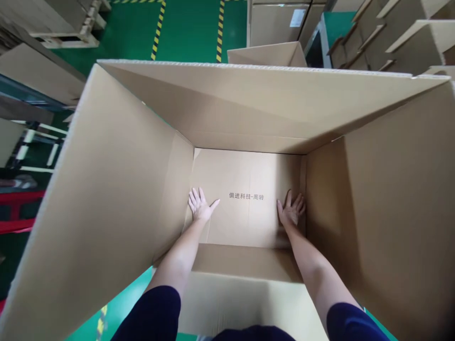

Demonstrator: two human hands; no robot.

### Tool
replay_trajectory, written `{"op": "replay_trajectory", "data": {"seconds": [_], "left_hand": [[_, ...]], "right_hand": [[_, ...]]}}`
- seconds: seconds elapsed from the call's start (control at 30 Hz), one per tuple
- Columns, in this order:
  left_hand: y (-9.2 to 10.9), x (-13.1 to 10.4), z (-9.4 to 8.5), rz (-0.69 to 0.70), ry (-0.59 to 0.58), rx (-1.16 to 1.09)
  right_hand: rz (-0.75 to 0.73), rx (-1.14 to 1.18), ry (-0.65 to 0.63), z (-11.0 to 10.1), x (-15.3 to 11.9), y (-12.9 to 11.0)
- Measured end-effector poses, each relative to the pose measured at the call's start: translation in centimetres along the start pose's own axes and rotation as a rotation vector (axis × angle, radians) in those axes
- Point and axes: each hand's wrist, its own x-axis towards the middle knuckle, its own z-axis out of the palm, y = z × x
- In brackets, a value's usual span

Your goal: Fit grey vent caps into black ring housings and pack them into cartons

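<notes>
Inside large, open-topped tan cardboard box [249, 102], bare left hand [200, 207] is lying splayed on flat tan bottom panel [238, 222], beside left wall [121, 180]. Bare right hand [290, 213] is lying likewise, beside right wall [398, 189]. Black printed characters [246, 196] are showing between hands. Beyond box, yellow-and-black striped tape [158, 31] is running along smooth green floor [192, 28].

carton [231, 102]: side walls cut off | white label [297, 18]: illegible | red object [15, 211]: cut off left
</notes>
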Motion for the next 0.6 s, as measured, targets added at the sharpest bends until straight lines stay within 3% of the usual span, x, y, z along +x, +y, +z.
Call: {"op": "replay_trajectory", "data": {"seconds": [0.17,0.3,0.37,0.5,0.6], "left_hand": [[0.2,-0.8,-0.6,0.025,-0.001,0.018],[0.0,-0.5,-0.3,0.053,0.067,-0.003],[-0.4,0.3,-0.4,0.048,0.065,-0.017],[-1.2,1.3,-3.4,0.046,-0.245,-0.035],[0.3,0.3,-7.0,0.005,-0.310,-0.010]], "right_hand": [[-0.007,0.034,-0.006,-0.9,0.0,0.0],[-0.032,0.041,-0.110,-2.1,0.0,-0.4],[-0.020,0.072,-0.188,-3.8,0.5,-0.8],[0.089,0.220,-0.443,-10.8,2.1,-3.2],[0.066,0.328,-0.544,-18.5,3.0,-7.5]]}}
